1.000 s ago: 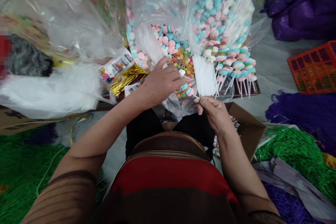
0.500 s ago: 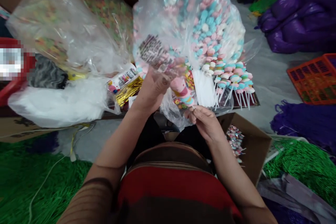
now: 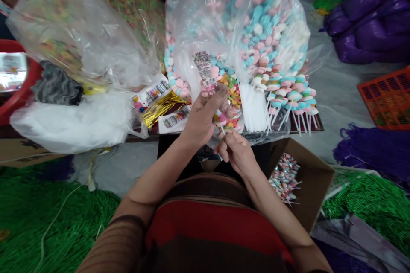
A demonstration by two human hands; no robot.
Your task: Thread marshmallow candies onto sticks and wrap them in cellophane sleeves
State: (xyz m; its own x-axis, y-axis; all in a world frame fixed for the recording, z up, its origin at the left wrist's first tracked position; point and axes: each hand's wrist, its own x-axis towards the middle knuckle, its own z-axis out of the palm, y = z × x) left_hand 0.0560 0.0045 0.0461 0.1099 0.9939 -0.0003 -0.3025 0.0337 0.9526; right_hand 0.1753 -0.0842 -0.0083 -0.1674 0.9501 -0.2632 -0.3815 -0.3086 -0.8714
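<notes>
My left hand (image 3: 202, 116) holds a small clear printed wrapper bag (image 3: 205, 72) upright over a candy skewer (image 3: 223, 116). My right hand (image 3: 235, 152) pinches the white stick of that skewer from below, and the two hands touch. Just beyond them lie a bundle of white sticks (image 3: 253, 106), a row of finished pink, blue and white candy skewers (image 3: 290, 96), and a big clear bag of pastel marshmallow candies (image 3: 256, 25). Loose colourful ring candies (image 3: 231, 89) show next to my left hand.
A cardboard box (image 3: 312, 183) at my right holds wrapped skewers. Gold twist ties (image 3: 160, 108) and printed bags lie left of my hands. Large clear bags (image 3: 73, 38) and a white bag (image 3: 70, 123) fill the left. Green and purple bead piles and an orange crate (image 3: 386, 98) surround me.
My left hand left the candy pile, picked up a clear wrapper bag and brought it down over the skewer. My right hand drew in closer, still holding the stick.
</notes>
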